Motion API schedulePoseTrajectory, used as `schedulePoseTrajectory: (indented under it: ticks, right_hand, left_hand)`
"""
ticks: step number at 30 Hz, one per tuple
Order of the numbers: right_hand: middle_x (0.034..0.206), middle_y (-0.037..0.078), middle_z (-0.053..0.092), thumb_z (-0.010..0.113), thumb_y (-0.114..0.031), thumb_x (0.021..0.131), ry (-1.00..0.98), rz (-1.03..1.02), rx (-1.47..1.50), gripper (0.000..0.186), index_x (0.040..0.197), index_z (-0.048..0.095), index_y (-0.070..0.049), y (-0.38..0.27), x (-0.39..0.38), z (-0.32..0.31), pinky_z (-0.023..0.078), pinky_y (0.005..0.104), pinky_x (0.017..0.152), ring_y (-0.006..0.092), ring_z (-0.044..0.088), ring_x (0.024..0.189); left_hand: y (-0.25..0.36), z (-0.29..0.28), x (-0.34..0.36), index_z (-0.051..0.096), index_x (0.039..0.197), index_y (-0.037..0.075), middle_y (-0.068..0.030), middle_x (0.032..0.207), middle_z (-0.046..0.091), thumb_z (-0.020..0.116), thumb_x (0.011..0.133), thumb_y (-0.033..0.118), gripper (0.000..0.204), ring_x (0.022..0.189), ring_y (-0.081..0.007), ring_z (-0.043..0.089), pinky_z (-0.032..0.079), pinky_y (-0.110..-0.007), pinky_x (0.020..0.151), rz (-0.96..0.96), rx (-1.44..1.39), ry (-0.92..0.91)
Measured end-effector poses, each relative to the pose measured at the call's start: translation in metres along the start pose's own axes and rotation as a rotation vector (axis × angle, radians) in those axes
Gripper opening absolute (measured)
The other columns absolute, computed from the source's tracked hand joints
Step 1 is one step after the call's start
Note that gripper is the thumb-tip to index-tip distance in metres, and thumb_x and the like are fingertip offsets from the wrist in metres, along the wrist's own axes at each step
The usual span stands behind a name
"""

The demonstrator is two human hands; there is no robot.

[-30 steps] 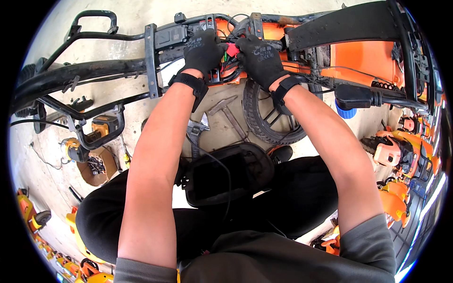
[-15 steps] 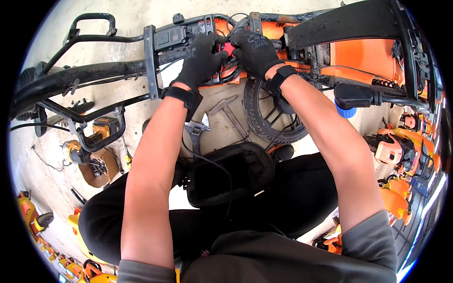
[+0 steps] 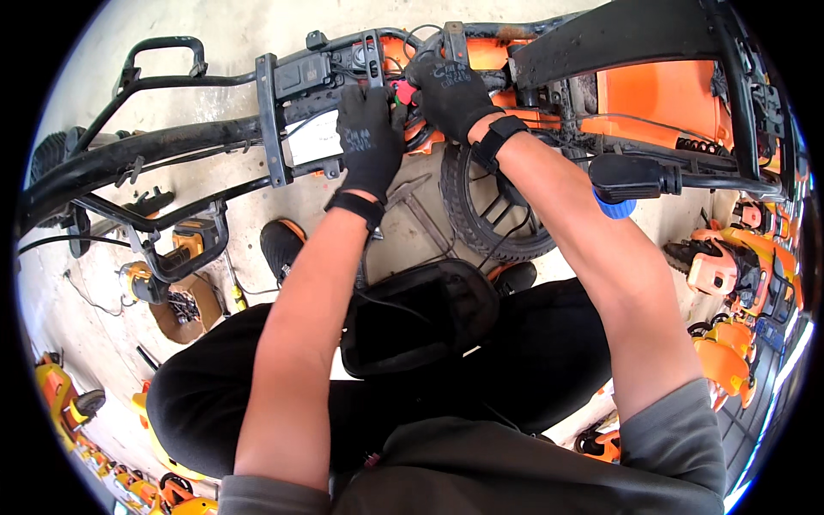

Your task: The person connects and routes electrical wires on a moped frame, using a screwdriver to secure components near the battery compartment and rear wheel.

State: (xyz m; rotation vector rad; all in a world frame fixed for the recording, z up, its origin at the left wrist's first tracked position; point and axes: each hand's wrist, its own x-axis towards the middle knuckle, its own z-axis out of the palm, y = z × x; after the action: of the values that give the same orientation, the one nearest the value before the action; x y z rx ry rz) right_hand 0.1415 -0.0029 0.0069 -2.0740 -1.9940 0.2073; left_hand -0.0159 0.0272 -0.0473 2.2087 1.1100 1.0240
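Orange and black mower frame (image 3: 652, 94) fills the top of the frame, tipped over the wheel (image 3: 481, 206). Since a second ago both gloved hands, left (image 3: 371, 137) and right (image 3: 451, 86), closed in tighter, now pinching the red connector (image 3: 402, 90) top centre, so the wiring's mid-job.

Black wheel (image 3: 493, 210) lies on the concrete floor (image 3: 172, 43). Just right of wheel: black handle w/ blue cap (image 3: 631, 182). Left of wheel: black shoe w/ orange trim (image 3: 281, 245), farther left a yellow power drill (image 3: 190, 239). Far right of wheel: orange chainsaws (image 3: 730, 257).
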Motion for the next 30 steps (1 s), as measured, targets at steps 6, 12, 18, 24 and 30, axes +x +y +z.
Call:
schedulePoseTrajectory:
  ticks: [6, 12, 18, 24, 30]
  right_hand:
    - [0.101, 0.014, 0.07, 0.069, -0.022, 0.087, -0.107, 0.041, 0.051, 0.023, 0.106, 0.066, -0.01, 0.01, 0.008, 0.002, 0.053, 0.0443, 0.086, 0.0356, 0.067, 0.099]
    - [0.103, 0.014, 0.07, 0.067, -0.024, 0.089, -0.214, 0.023, 0.025, 0.022, 0.106, 0.066, -0.01, 0.015, 0.017, -0.005, 0.052, 0.0442, 0.086, 0.0356, 0.067, 0.1]
    - [0.096, 0.017, 0.072, 0.063, -0.018, 0.089, -0.151, 0.031, -0.026, 0.016, 0.101, 0.068, -0.008, 0.008, 0.014, -0.002, 0.055, 0.0471, 0.083, 0.0371, 0.07, 0.095]
    - [0.098, 0.022, 0.072, 0.058, -0.015, 0.091, -0.024, -0.039, 0.005, 0.02, 0.105, 0.068, -0.005, 0.013, 0.013, 0.002, 0.056, 0.0511, 0.08, 0.0408, 0.071, 0.094]
    - [0.107, 0.022, 0.069, 0.057, -0.031, 0.096, -0.337, -0.038, 0.127, 0.031, 0.112, 0.066, -0.006, 0.013, 0.001, -0.05, 0.052, 0.0494, 0.086, 0.0429, 0.065, 0.1]
  left_hand:
    - [0.012, -0.003, -0.013, 0.068, 0.099, 0.011, -0.0112, 0.096, 0.057, 0.074, 0.082, 0.016, 0.019, 0.093, -0.034, 0.057, 0.046, -0.047, 0.077, 0.022, 0.279, -0.034]
    - [0.019, -0.009, -0.028, 0.061, 0.127, 0.009, -0.0088, 0.104, 0.058, 0.068, 0.077, 0.009, 0.05, 0.099, -0.0324, 0.056, 0.046, -0.048, 0.085, 0.145, 0.479, -0.149]
    - [0.024, -0.009, -0.036, 0.055, 0.136, 0.002, -0.0144, 0.119, 0.054, 0.066, 0.077, 0.009, 0.059, 0.11, -0.036, 0.052, 0.043, -0.05, 0.096, 0.145, 0.501, -0.218]
    - [0.032, -0.01, -0.029, 0.046, 0.142, -0.006, -0.0254, 0.151, 0.041, 0.064, 0.09, 0.02, 0.061, 0.137, -0.0426, 0.043, 0.034, -0.052, 0.114, 0.275, 0.177, -0.157]
    - [0.012, -0.009, -0.029, 0.042, 0.146, -0.006, -0.0273, 0.153, 0.04, 0.064, 0.091, 0.03, 0.07, 0.141, -0.0399, 0.041, 0.031, -0.05, 0.117, 0.295, 0.283, -0.297]
